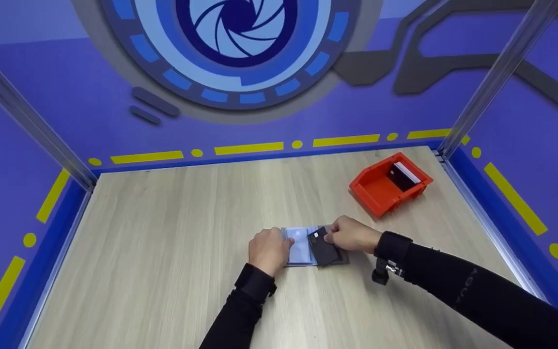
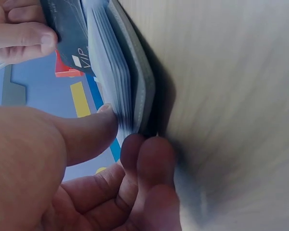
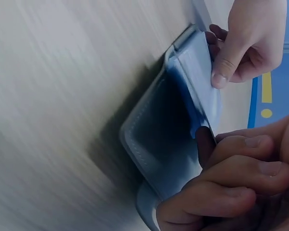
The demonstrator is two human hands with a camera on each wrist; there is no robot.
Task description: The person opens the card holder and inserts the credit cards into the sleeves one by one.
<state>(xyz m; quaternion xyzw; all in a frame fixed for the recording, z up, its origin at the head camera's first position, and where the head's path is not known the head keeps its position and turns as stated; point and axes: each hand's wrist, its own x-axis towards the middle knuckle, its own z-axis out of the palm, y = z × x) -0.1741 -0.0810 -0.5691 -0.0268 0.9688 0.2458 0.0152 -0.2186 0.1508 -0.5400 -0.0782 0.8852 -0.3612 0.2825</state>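
A grey card holder [image 3: 149, 130] with stitched edges lies spread on the table, a stack of clear plastic sleeves [image 1: 299, 247] inside it. My left hand [image 1: 268, 249] grips its left side, thumb on the sleeves and fingers underneath, as the left wrist view shows. A black card [image 1: 324, 247] marked "VIP" is tilted over the right half of the holder. My right hand [image 1: 354, 234] pinches this card at its upper right edge between thumb and index finger. In the right wrist view the card shows only edge-on, and whether it is partly in a sleeve I cannot tell.
Behind my right hand stands a red-orange open bin [image 1: 380, 189], with black and white cards [image 1: 404, 175] leaning at its back. Blue panels [image 1: 269, 131] with yellow marks enclose the wooden table [image 1: 172, 232] at the back and both sides.
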